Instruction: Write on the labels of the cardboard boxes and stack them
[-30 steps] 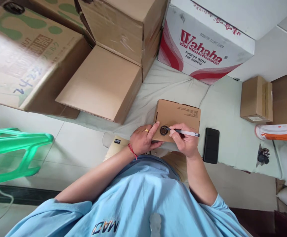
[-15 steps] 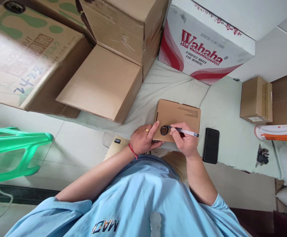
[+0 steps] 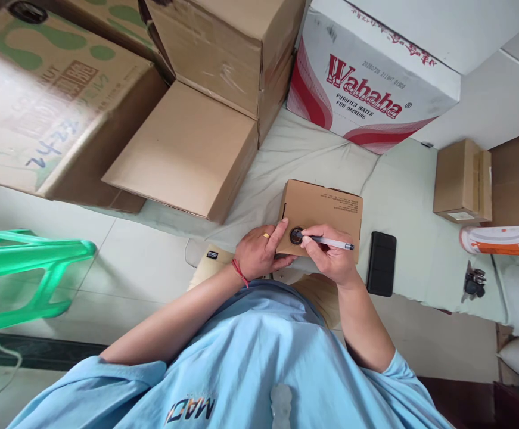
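Note:
A small brown cardboard box (image 3: 324, 208) lies on the pale cloth of the table, with small print near its far edge. On its top, near the left side, is a dark round mark (image 3: 297, 235). My right hand (image 3: 333, 256) is closed around a white and black pen (image 3: 331, 242), whose tip meets the round mark. My left hand (image 3: 261, 250) grips the box's near left corner, thumb on the left edge and fingers at the near side. A ring and a red wrist string show on that hand.
A black phone (image 3: 381, 263) lies just right of the box, with keys (image 3: 474, 281) farther right. Large cartons (image 3: 183, 143) stand behind at the left, a Wahaha carton (image 3: 370, 83) at the back. A green stool (image 3: 31, 280) is on the floor at left.
My right hand and the pen have shifted slightly left, so the tip is now over the round mark instead of at its right edge. My left hand and the box have stayed put.

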`<state>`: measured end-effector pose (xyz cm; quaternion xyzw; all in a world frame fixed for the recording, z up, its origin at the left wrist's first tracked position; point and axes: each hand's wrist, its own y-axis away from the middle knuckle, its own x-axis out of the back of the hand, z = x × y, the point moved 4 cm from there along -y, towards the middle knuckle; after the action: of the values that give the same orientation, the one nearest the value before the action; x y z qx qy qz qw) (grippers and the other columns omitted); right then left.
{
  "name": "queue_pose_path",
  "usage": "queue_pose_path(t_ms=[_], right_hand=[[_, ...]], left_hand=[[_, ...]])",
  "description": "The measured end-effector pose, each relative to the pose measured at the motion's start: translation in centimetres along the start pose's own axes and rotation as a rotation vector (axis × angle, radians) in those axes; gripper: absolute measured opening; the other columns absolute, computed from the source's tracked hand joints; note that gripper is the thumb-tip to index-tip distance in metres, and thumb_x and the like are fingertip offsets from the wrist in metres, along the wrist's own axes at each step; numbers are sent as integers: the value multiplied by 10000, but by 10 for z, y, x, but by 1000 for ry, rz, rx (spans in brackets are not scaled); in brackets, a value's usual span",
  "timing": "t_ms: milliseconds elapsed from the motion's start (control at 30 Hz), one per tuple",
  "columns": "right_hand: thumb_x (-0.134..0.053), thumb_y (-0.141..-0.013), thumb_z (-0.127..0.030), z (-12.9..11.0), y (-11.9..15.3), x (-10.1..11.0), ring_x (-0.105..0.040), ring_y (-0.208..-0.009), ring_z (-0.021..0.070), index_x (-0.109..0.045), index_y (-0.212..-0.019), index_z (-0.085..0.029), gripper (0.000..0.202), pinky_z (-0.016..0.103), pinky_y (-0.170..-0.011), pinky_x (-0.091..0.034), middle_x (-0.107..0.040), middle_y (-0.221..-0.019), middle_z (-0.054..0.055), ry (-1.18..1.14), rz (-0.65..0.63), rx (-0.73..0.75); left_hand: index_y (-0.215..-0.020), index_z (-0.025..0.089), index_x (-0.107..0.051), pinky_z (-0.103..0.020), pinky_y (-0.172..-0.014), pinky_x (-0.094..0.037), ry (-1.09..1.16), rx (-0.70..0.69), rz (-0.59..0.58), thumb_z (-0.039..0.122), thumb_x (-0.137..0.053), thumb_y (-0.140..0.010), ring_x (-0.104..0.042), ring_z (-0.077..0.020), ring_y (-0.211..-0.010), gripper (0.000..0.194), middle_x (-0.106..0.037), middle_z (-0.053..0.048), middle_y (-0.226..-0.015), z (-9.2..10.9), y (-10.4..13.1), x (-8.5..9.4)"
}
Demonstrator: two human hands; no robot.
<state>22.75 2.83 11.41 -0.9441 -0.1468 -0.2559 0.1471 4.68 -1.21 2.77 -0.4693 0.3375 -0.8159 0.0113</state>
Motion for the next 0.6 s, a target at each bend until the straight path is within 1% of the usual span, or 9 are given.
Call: queue_pose_path(t_ms=[133, 267, 333, 467, 600], right_hand=[[-662, -1014, -357, 1, 0, 0, -661, -580, 152, -744, -936, -255, 152, 284, -585, -524, -736, -680, -3, -8, -38, -6], [-665, -988, -334, 0, 1, 1, -549, -495, 129, -731, -867, -257, 158, 270, -530, -469, -679, -626, -21, 15, -25, 7], [-664, -993, -333, 0, 1, 1, -566, -503, 133, -735, -884, -256, 150, 273, -542, -484, -689, -635, -17, 9, -13, 9], [-665, -1015, -324, -1, 0, 0, -669, -579, 155, -749, -968, -255, 118, 286, -600, -536, -746, -701, 2, -20, 19, 15], [-661, -1015, -335, 0, 0, -1, -673, -583, 156, -745, -952, -256, 132, 286, -599, -536, -735, -679, -2, -9, -6, 9]], left_hand=[[-1751, 124, -164, -355, -718, -566, -6, 4, -21, 682, -542, -1055, -761, -287, -811, 969, -783, -161, -1043, -1, 2, -2], [-1733, 116, -207, -361, -709, -569, -8, 4, -14, 690, -520, -1061, -761, -284, -810, 938, -781, -157, -1030, -1, 2, -2], [-1727, 111, -219, -366, -705, -569, -8, 6, -11, 690, -521, -1061, -763, -287, -809, 932, -781, -155, -1024, -1, 2, -2], [-1722, 110, -244, -373, -720, -574, -17, 6, -12, 689, -528, -1058, -773, -297, -833, 926, -782, -159, -1033, -1, 2, -2], [-1704, 117, -300, -386, -748, -584, -22, 22, -54, 697, -526, -1050, -784, -309, -876, 903, -785, -176, -1067, -3, 5, -5]])
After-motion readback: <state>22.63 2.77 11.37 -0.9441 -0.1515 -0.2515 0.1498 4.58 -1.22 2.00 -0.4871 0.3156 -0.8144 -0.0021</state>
